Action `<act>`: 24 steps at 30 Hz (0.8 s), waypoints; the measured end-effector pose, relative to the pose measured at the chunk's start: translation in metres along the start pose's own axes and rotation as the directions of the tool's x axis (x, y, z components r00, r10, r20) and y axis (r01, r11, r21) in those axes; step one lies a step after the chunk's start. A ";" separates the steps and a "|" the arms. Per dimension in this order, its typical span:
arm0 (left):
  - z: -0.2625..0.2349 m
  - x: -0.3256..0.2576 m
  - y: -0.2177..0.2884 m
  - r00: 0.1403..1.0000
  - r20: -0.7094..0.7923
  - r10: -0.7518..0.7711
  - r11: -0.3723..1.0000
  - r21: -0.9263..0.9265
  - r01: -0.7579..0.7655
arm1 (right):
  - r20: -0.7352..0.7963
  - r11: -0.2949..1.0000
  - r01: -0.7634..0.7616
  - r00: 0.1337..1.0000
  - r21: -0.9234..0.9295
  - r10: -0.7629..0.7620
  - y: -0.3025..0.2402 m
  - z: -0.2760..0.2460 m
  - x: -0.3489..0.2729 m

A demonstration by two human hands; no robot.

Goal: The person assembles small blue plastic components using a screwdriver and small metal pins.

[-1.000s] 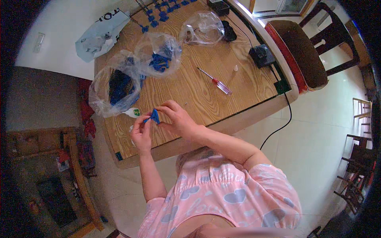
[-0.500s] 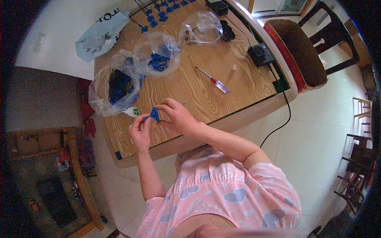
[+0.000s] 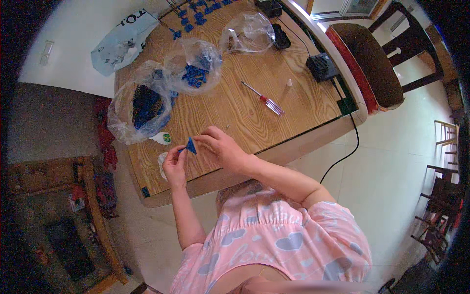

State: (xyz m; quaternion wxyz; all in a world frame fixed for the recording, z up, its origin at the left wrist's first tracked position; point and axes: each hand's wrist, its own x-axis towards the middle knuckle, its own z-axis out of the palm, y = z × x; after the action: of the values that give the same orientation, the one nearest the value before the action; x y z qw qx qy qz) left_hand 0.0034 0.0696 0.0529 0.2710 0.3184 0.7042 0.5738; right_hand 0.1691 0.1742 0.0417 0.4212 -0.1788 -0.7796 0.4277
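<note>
Between my hands, just above the near part of the wooden table (image 3: pixel 284 63), is a small blue plastic piece (image 3: pixel 191 146), roughly triangular. My left hand (image 3: pixel 175 164) pinches its left side between thumb and fingers. At the piece's right edge are the fingertips of my right hand (image 3: pixel 223 148), stretched out and loosely curved; its thumb is mostly hidden. Beyond my left hand lies a small white bottle (image 3: pixel 161 138) with a green label. Partly behind that hand shows something white (image 3: pixel 161 161), too covered to name.
Two clear bags hold blue pieces (image 3: pixel 195 76) and dark spiky parts with blue ones (image 3: pixel 147 105). A screwdriver (image 3: pixel 267 102) lies mid-table. Farther off are another clear bag (image 3: pixel 249 32), several blue assemblies (image 3: pixel 199 18) and a black box (image 3: pixel 320 67) with a cable. A chair (image 3: pixel 364 63) stands right.
My right fingers have loosened from the blue piece and shifted slightly right. The piece has turned a little and stays in my left hand.
</note>
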 end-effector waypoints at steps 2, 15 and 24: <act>-0.003 0.000 -0.005 1.000 0.000 0.009 1.000 0.018 -0.009 | 0.038 0.999 -0.032 0.999 0.017 0.031 -0.003 -0.001 -0.003; 0.000 -0.005 0.002 0.992 0.057 0.110 0.960 0.253 -0.121 | 0.148 0.968 -0.203 0.972 0.147 0.181 -0.001 0.013 -0.005; 0.015 0.002 0.001 0.864 0.296 0.408 0.569 0.657 -0.494 | 0.259 0.981 -0.171 0.947 -0.089 0.188 0.029 0.026 0.002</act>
State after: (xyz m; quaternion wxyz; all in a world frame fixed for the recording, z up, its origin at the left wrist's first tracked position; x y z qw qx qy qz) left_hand 0.0138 0.0806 0.0508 0.0089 0.5980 0.7488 0.2856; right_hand 0.1444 0.1784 0.0118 0.2661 -0.2037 -0.8229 0.4588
